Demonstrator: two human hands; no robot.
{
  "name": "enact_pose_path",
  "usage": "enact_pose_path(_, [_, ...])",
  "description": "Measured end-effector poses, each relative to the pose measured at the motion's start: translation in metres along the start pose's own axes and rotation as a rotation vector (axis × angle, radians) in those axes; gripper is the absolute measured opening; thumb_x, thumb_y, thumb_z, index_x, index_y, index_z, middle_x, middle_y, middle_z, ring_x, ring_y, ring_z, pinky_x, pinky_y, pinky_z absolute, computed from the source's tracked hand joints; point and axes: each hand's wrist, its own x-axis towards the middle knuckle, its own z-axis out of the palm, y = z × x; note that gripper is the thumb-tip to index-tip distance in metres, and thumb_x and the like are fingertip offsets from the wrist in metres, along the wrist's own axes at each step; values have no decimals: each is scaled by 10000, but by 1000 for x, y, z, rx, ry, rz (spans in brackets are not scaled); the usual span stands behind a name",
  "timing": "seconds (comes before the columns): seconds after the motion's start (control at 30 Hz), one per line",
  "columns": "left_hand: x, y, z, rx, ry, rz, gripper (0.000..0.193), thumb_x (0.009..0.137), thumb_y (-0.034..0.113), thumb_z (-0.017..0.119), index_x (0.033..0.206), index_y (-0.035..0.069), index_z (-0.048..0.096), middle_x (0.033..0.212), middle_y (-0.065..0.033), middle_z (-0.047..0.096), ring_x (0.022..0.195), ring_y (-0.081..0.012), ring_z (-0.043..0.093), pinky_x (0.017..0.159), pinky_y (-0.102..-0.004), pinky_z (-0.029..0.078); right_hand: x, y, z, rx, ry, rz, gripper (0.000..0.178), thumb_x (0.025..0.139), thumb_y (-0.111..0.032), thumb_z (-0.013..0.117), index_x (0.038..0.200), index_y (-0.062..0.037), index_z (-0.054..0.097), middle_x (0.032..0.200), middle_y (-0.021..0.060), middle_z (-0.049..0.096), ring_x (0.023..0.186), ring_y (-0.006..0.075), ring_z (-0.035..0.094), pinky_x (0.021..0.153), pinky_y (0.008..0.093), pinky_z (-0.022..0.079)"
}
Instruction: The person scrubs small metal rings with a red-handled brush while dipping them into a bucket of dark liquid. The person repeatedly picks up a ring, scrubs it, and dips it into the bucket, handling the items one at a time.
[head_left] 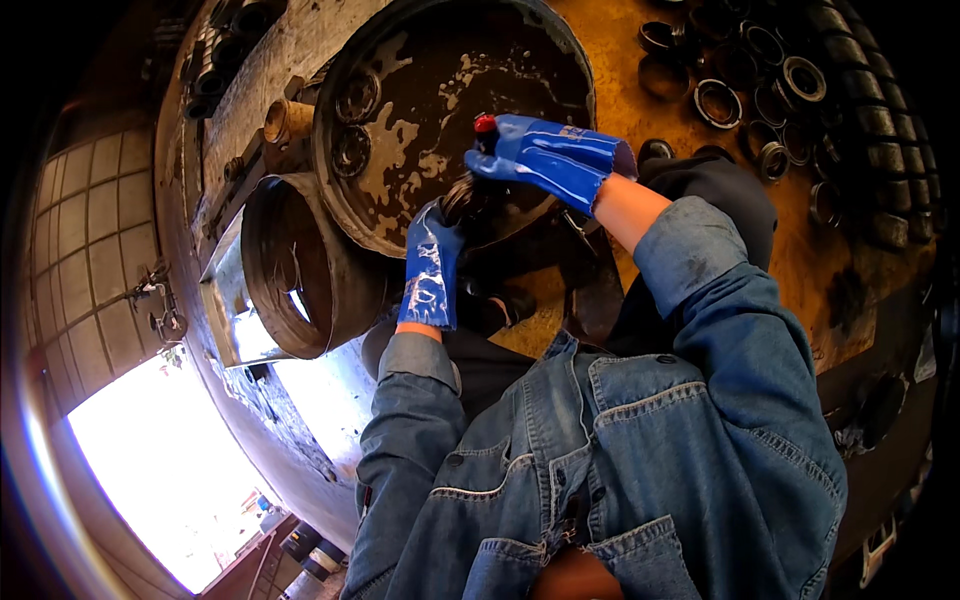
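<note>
Both my hands wear blue rubber gloves over the near side of a wide round metal basin [328, 190] of dark, foamy liquid. My right hand [535, 153] is closed round a brush with a red-ended handle [484, 123]; its dark bristles [462, 197] point down toward my other hand. At the basin's near rim, my left hand [430, 262] has its fingers curled against a dark part that I cannot make out in the shadow. Dark metal rings [358, 96] lie inside the basin at its left side.
A big open metal drum [292, 270] lies left of the basin, with a rusty cylinder [288, 120] behind it. Many loose metal rings [718, 103] cover the orange-brown floor at the right, beside stacked dark cylindrical parts [885, 157]. A bright doorway [150, 460] opens at the lower left.
</note>
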Motion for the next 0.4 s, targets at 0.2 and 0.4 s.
enact_pose_path(0.2, [-3, -9, 3, -58, -12, -40, 425, 800, 169, 773, 1188, 10, 700, 1148, -212, 729, 1109, -371, 687, 982, -409, 538, 8, -6, 7, 134, -12, -91, 446, 960, -479, 651, 1079, -59, 740, 982, 150, 749, 906, 283, 717, 858, 374, 573])
enact_pose_path(0.4, [0, -6, -4, -141, -108, -153, 453, 842, 161, 762, 1265, 20, 683, 1206, -173, 744, 1112, -328, 707, 987, -385, 535, 9, 14, 26, 180, 56, 24, 404, 953, -468, 677, 1012, -70, 722, 1030, 119, 735, 890, 321, 715, 862, 407, 583])
